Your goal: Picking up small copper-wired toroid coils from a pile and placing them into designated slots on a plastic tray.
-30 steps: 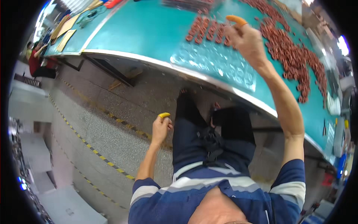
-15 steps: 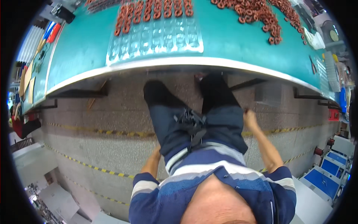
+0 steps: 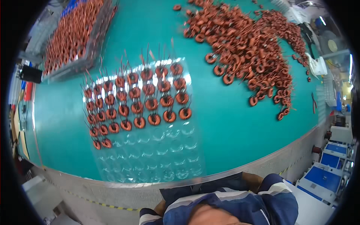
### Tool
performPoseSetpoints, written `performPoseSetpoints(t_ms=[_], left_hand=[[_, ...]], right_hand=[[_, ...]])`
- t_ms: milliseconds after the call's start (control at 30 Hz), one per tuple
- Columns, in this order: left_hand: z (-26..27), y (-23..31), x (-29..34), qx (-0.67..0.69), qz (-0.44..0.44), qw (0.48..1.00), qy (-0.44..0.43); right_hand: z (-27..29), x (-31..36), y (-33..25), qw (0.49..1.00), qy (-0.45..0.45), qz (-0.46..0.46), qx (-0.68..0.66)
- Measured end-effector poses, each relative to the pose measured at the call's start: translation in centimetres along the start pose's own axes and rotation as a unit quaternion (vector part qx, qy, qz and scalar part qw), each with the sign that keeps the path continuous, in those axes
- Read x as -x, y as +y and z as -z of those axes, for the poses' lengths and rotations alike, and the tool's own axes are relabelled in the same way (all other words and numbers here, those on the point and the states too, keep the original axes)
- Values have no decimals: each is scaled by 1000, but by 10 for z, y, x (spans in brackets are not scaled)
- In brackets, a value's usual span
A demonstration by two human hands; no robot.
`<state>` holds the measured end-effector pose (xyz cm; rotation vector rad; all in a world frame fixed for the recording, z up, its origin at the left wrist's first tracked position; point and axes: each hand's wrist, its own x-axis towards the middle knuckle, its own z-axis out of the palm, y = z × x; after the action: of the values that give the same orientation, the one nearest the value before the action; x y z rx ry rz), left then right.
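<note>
Both of my hands are out of sight below the front edge of the green table (image 3: 240, 138); only part of my left arm (image 3: 160, 207) and right forearm (image 3: 252, 180) shows there. Closest to me on the table lies a clear plastic tray (image 3: 148, 161) with rows of round pockets. Copper-wound ring coils (image 3: 154, 119) with upright wire leads fill its far rows, plus two pockets at the left of the following row. The nearer pockets hold nothing. To the right spreads a large loose heap of the same kind of coils (image 3: 243, 52).
At the far left stands a stack of clear trays (image 3: 71, 71) packed with coils. A second coil heap (image 3: 283, 30) lies at the far right. Pliers (image 3: 314, 103) rest near the right edge, below a white object (image 3: 317, 65). Blue-topped grey units (image 3: 324, 180) stand right of me.
The view has swung up and over the table, and my body is nearer its edge. My right hand, earlier visible beside my thigh, is now hidden. The coils look unmoved.
</note>
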<state>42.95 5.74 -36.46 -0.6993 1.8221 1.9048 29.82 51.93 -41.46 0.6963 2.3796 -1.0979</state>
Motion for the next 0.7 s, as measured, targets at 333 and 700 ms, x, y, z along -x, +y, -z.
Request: performPoseSetpoints(t_ms=[333, 700], left_hand=[[9, 6, -49, 27, 18, 999, 8], [-63, 70, -185, 69, 54, 993, 83]], right_hand=[[130, 17, 173, 983, 58, 101, 142], [291, 51, -113, 916, -343, 113, 176]])
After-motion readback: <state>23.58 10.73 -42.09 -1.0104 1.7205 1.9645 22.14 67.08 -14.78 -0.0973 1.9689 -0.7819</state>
